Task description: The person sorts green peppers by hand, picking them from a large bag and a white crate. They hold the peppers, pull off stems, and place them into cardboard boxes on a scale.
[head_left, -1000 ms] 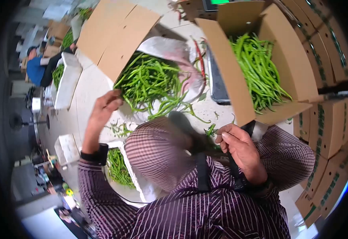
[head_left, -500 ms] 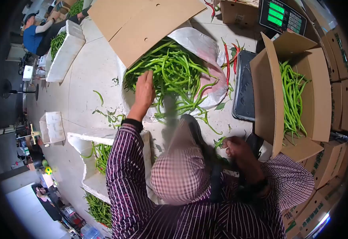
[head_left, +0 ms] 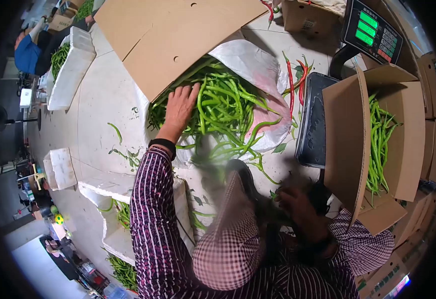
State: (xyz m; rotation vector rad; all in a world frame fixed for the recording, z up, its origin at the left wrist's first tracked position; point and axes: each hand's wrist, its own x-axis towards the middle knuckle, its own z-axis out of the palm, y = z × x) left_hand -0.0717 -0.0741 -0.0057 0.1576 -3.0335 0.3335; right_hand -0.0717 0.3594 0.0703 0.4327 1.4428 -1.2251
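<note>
A heap of long green chili peppers (head_left: 228, 102) spills from a white plastic sack (head_left: 243, 55). My left hand (head_left: 179, 107) lies on the heap's left side, palm down, its fingers stretched out and slightly apart on the peppers. Lower right, my right hand (head_left: 298, 205) hangs in shadow beside my shoe, smeared by motion; a small green bit shows near its fingertips, and I cannot tell whether the hand grips it. A cardboard sheet (head_left: 168, 37) covers the back left of the heap. Loose green peppers trail from the sack towards my shoe (head_left: 240, 172).
On the right, an open carton (head_left: 345, 144) holds green peppers, beside a black scale platform (head_left: 318, 119) with a lit display (head_left: 370, 30). Red chilies (head_left: 302, 82) lie near the sack. Foam boxes (head_left: 113, 187) stand left; another person (head_left: 28, 52) sits far left.
My left hand's fingers have spread and reached a little further over the peppers. My right hand has moved slightly down and blurred. The whole view has shifted a little.
</note>
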